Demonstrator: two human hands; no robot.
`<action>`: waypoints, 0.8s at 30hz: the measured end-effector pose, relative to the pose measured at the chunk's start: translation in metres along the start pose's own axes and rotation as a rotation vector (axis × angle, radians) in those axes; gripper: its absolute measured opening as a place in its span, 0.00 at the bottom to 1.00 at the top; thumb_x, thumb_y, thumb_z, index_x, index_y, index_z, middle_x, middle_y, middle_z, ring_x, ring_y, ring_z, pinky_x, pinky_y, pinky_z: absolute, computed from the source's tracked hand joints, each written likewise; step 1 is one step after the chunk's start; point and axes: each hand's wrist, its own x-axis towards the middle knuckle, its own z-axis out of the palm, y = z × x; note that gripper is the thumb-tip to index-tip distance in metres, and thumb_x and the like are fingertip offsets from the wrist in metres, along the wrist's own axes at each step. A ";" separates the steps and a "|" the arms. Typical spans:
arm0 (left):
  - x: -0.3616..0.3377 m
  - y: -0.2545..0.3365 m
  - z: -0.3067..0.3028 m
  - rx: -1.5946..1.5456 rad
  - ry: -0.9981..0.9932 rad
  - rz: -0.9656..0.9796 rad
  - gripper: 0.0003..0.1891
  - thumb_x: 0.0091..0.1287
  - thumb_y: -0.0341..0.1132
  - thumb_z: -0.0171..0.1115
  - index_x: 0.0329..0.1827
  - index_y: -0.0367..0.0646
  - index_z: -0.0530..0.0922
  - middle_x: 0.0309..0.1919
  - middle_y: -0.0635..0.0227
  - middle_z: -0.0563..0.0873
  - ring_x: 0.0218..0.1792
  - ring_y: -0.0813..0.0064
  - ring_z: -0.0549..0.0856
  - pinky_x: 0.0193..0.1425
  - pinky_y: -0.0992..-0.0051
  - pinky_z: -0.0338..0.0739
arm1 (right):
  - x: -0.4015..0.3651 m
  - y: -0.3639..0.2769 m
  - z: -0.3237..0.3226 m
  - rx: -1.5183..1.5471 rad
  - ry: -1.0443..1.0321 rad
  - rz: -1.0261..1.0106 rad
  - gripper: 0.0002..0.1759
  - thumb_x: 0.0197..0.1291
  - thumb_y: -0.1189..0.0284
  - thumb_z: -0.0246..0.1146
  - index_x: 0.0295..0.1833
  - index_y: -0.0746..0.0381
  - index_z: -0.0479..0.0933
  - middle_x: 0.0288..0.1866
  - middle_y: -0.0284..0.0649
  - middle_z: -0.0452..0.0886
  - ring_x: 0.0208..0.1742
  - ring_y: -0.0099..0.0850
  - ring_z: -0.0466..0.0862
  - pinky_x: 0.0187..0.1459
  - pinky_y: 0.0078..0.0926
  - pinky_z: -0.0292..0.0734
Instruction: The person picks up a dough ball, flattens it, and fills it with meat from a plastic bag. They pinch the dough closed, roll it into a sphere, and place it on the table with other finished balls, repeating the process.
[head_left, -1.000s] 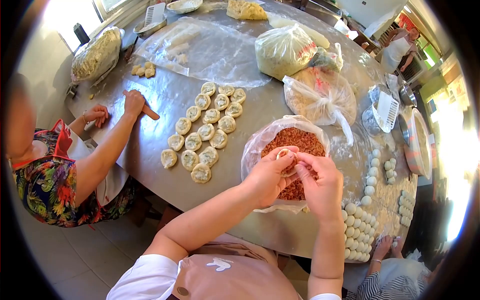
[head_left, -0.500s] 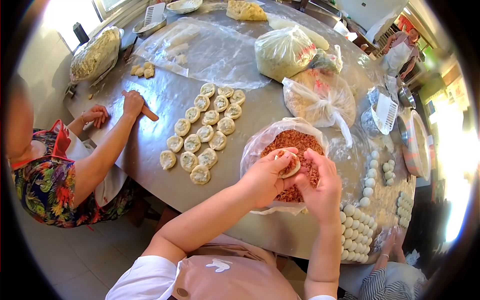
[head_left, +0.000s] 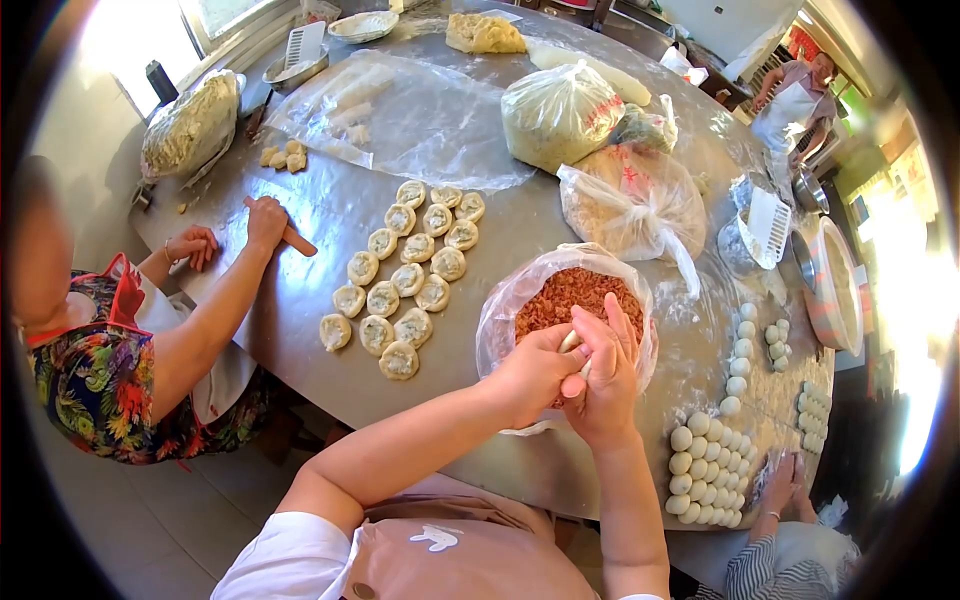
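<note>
The left hand point(head_left: 530, 372) and the right hand point(head_left: 606, 385) are now pressed together and closed around the dough piece point(head_left: 570, 342). Only a pale edge of it shows between the fingers. Half a second ago the piece lay open with reddish filling visible on it, so the wrapping seems further along. The hands have also come a little lower, over the near rim of the bag of filling point(head_left: 575, 295). On the table point(head_left: 500, 215), the rows of filled pieces point(head_left: 408, 275) lie to the left and the white dough balls point(head_left: 705, 470) to the right.
</note>
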 end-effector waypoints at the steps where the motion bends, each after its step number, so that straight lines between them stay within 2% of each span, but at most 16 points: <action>1: 0.000 0.000 0.003 0.017 0.018 0.003 0.13 0.77 0.35 0.48 0.61 0.49 0.70 0.39 0.73 0.80 0.29 0.84 0.78 0.32 0.79 0.75 | -0.001 0.000 0.002 0.018 0.014 0.023 0.35 0.68 0.42 0.46 0.57 0.64 0.71 0.57 0.45 0.80 0.68 0.53 0.70 0.67 0.51 0.60; 2: 0.000 -0.001 0.007 0.033 0.039 0.006 0.14 0.77 0.35 0.48 0.63 0.49 0.69 0.40 0.73 0.80 0.32 0.82 0.79 0.34 0.78 0.76 | -0.002 0.000 0.003 0.039 0.026 0.048 0.35 0.69 0.42 0.44 0.56 0.64 0.73 0.56 0.45 0.80 0.69 0.53 0.70 0.67 0.50 0.60; 5: -0.002 -0.003 0.013 -0.041 0.007 -0.041 0.16 0.78 0.38 0.46 0.67 0.52 0.65 0.49 0.70 0.79 0.45 0.77 0.81 0.45 0.72 0.79 | 0.006 -0.009 -0.004 0.138 0.066 0.189 0.32 0.73 0.46 0.42 0.51 0.64 0.77 0.53 0.44 0.82 0.69 0.52 0.70 0.68 0.50 0.59; 6: -0.001 -0.003 0.011 -0.180 -0.086 -0.081 0.18 0.78 0.40 0.44 0.69 0.54 0.64 0.56 0.70 0.76 0.56 0.75 0.77 0.57 0.68 0.75 | 0.005 -0.008 -0.003 0.206 0.114 0.270 0.32 0.75 0.49 0.39 0.48 0.64 0.79 0.50 0.43 0.83 0.69 0.52 0.70 0.69 0.50 0.57; 9: 0.004 -0.013 0.012 -0.234 -0.171 -0.011 0.17 0.78 0.41 0.44 0.68 0.54 0.64 0.59 0.71 0.74 0.59 0.76 0.74 0.63 0.69 0.71 | 0.005 -0.010 -0.005 0.167 0.175 0.247 0.29 0.76 0.54 0.39 0.48 0.64 0.79 0.49 0.42 0.84 0.70 0.51 0.69 0.69 0.50 0.58; 10: 0.005 -0.014 0.011 -0.191 -0.147 0.005 0.15 0.77 0.38 0.46 0.64 0.49 0.68 0.54 0.71 0.77 0.55 0.78 0.77 0.58 0.74 0.74 | 0.005 -0.013 -0.005 0.049 0.188 0.188 0.24 0.76 0.59 0.42 0.47 0.64 0.79 0.49 0.42 0.84 0.69 0.51 0.70 0.69 0.51 0.59; 13: 0.002 -0.008 0.017 0.004 -0.072 0.142 0.12 0.76 0.34 0.47 0.59 0.45 0.72 0.48 0.71 0.80 0.49 0.81 0.79 0.53 0.79 0.76 | 0.009 -0.025 0.004 -0.126 0.294 0.096 0.20 0.76 0.63 0.44 0.48 0.65 0.78 0.47 0.43 0.84 0.68 0.50 0.72 0.68 0.53 0.60; 14: 0.003 -0.008 0.019 -0.054 -0.031 0.161 0.11 0.75 0.30 0.47 0.56 0.42 0.74 0.43 0.71 0.82 0.44 0.83 0.80 0.48 0.83 0.76 | 0.011 -0.027 0.004 -0.154 0.297 0.075 0.19 0.76 0.64 0.44 0.49 0.66 0.77 0.48 0.43 0.84 0.66 0.49 0.74 0.68 0.51 0.61; 17: 0.000 -0.006 0.019 0.071 -0.015 0.218 0.11 0.76 0.32 0.47 0.57 0.42 0.73 0.46 0.70 0.81 0.47 0.84 0.79 0.51 0.82 0.76 | 0.013 -0.024 0.005 -0.036 0.281 0.131 0.19 0.76 0.65 0.44 0.49 0.68 0.76 0.49 0.42 0.84 0.65 0.49 0.75 0.68 0.47 0.63; 18: -0.009 0.000 0.024 0.103 -0.015 0.230 0.15 0.77 0.34 0.46 0.62 0.40 0.70 0.50 0.70 0.80 0.51 0.84 0.78 0.53 0.81 0.74 | 0.009 -0.021 0.006 0.195 0.274 0.316 0.22 0.77 0.62 0.43 0.51 0.69 0.75 0.52 0.43 0.82 0.68 0.47 0.72 0.68 0.43 0.64; 21: -0.012 -0.008 0.036 0.196 0.026 0.640 0.19 0.78 0.37 0.44 0.67 0.39 0.66 0.54 0.67 0.79 0.53 0.80 0.78 0.57 0.78 0.73 | 0.019 -0.016 -0.003 0.888 0.487 0.794 0.24 0.77 0.58 0.42 0.53 0.69 0.73 0.56 0.46 0.79 0.70 0.45 0.69 0.68 0.42 0.65; 22: -0.011 -0.009 0.027 0.510 0.017 0.713 0.21 0.78 0.37 0.45 0.70 0.40 0.64 0.54 0.64 0.80 0.55 0.76 0.78 0.59 0.73 0.73 | 0.022 -0.022 -0.006 0.911 0.464 0.820 0.31 0.76 0.52 0.40 0.63 0.70 0.68 0.64 0.50 0.72 0.74 0.42 0.63 0.71 0.39 0.60; 24: -0.013 -0.009 0.023 0.595 0.011 0.766 0.19 0.77 0.36 0.46 0.67 0.40 0.68 0.52 0.62 0.81 0.54 0.72 0.79 0.59 0.70 0.73 | 0.031 -0.044 -0.007 1.053 0.537 0.792 0.35 0.75 0.49 0.38 0.68 0.71 0.62 0.69 0.51 0.66 0.76 0.41 0.60 0.73 0.38 0.56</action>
